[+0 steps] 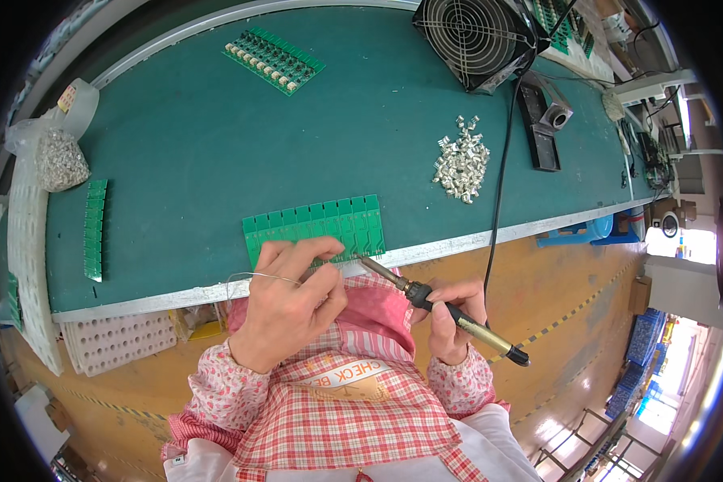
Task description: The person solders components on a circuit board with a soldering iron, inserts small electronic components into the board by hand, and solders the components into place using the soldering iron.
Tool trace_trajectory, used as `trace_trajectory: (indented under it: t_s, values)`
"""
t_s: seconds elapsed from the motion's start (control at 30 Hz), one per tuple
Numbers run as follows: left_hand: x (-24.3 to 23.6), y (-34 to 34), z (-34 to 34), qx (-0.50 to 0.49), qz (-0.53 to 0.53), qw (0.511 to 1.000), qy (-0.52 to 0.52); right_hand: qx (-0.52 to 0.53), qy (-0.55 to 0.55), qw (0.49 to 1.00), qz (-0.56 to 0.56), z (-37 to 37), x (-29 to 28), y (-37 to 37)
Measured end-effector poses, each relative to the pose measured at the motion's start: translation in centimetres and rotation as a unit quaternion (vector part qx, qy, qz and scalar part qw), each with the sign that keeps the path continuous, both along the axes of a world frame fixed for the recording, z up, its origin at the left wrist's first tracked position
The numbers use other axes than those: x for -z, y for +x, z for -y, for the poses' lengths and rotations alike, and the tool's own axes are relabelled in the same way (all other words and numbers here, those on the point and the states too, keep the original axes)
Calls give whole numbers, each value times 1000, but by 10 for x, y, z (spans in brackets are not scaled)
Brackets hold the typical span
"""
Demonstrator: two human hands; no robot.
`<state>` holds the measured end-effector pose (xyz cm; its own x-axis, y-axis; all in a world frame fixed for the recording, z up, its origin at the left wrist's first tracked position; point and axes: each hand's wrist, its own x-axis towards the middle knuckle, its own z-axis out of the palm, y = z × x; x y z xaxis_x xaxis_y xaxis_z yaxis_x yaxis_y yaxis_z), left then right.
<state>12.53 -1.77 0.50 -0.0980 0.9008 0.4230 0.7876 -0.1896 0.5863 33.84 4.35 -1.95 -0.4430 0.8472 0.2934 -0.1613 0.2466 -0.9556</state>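
Broadly, a green tabletop [297, 145] overhangs ochre flooring [550, 293] (left fingers [297, 255] hold wire [241, 274], right fingers [464, 296] a soldering iron [416, 294]).

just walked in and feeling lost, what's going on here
A person's right hand holds a soldering iron, its tip at the near edge of a green circuit board panel. The left hand is at that edge too, with a thin wire running across it. Small metal parts lie heaped farther right.
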Motion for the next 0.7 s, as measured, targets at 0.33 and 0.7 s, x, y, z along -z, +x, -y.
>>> trace_trajectory:
  t_s: [0.33,0.7]
  values:
    - [-1,-4,3,3,18,1000,-12,17,54,998,-11,4,4,1]
    - [0,-12,6,35,44,998,-28,-4,44,999,-15,6,0,-11]
